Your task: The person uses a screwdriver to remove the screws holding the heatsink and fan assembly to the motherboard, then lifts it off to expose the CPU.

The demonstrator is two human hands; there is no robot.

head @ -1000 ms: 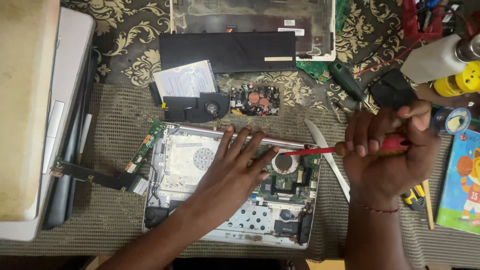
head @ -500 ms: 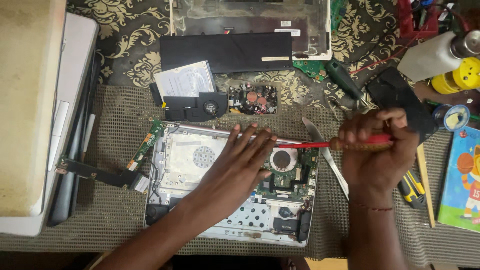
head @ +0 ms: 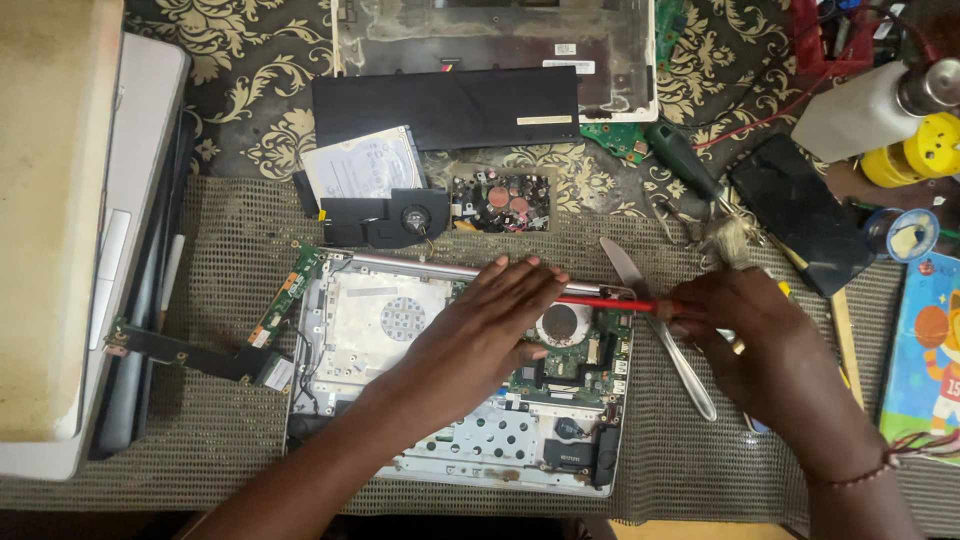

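An opened laptop base [head: 360,320] with its green motherboard [head: 575,355] exposed lies on a mesh mat. My left hand [head: 480,325] rests flat over the middle of the board, fingers spread toward the top edge. My right hand [head: 760,345] grips a red-shafted screwdriver [head: 600,301], held nearly level, its tip hidden under my left fingers near the round silver chip area [head: 560,322]. A metal table knife [head: 655,320] lies just right of the laptop, partly under my right hand.
A black fan [head: 385,220], a hard drive [head: 362,165], a long black battery [head: 445,105] and a small tray of screws [head: 500,200] lie behind the laptop. A closed laptop [head: 60,240] sits left. A green-handled screwdriver [head: 685,160], black pouch [head: 800,210] and tape rolls [head: 900,235] lie right.
My right hand has lowered and swung the screwdriver level, moving its tip left under my left fingers. My left hand stays on the board.
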